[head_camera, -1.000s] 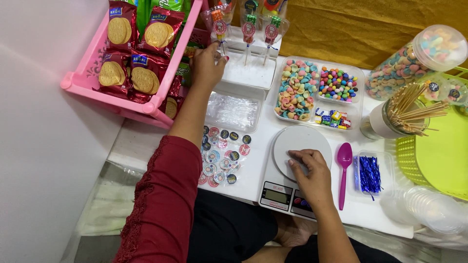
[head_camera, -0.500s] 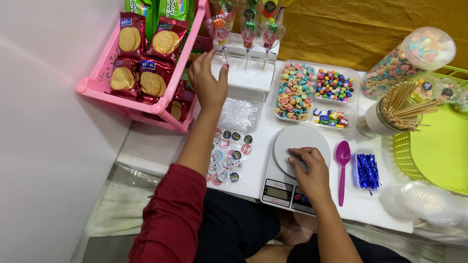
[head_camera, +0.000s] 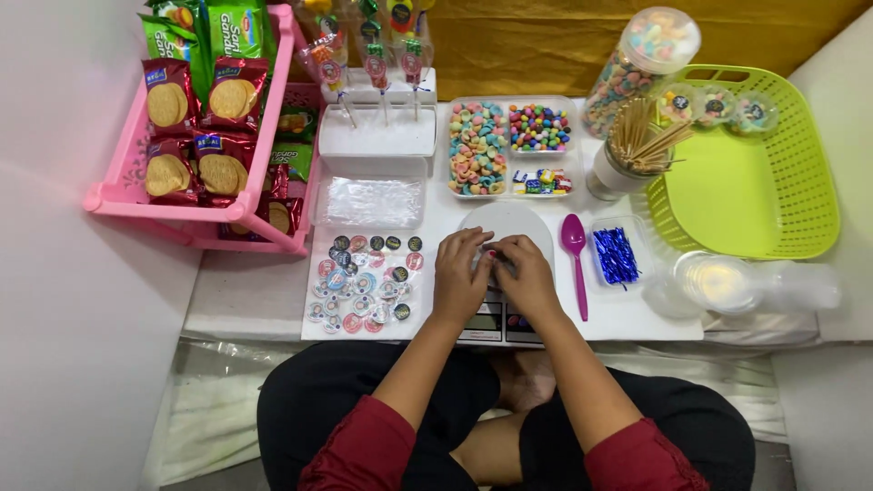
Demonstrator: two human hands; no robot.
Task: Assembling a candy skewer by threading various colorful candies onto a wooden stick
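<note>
Two big baskets sit at the sides: a pink rack (head_camera: 136, 195) full of biscuit packets in the upper left of the frame, and a lime green basket (head_camera: 773, 182) in the upper right with three small filled cups along its top edge. Between them, at the top middle, is a white stand (head_camera: 377, 136) holding candy sticks, and next to it a clear tray (head_camera: 509, 145) of colourful sweets. A tall jar (head_camera: 641, 59) of pastel sweets leans beside a cup of wooden sticks (head_camera: 637, 145).

Lower down, in the middle, is a white kitchen scale (head_camera: 532, 223). The left hand (head_camera: 459, 277) and right hand (head_camera: 526, 277) meet on top of it, fingers curled in and touching. They seem to pinch something tiny and see-through (too small to tell what).

Left of the hands lies a sheet of round stickers (head_camera: 364, 282). Right of the hands lies a pink spoon (head_camera: 576, 259), then a little box of blue twist ties (head_camera: 616, 255).
</note>
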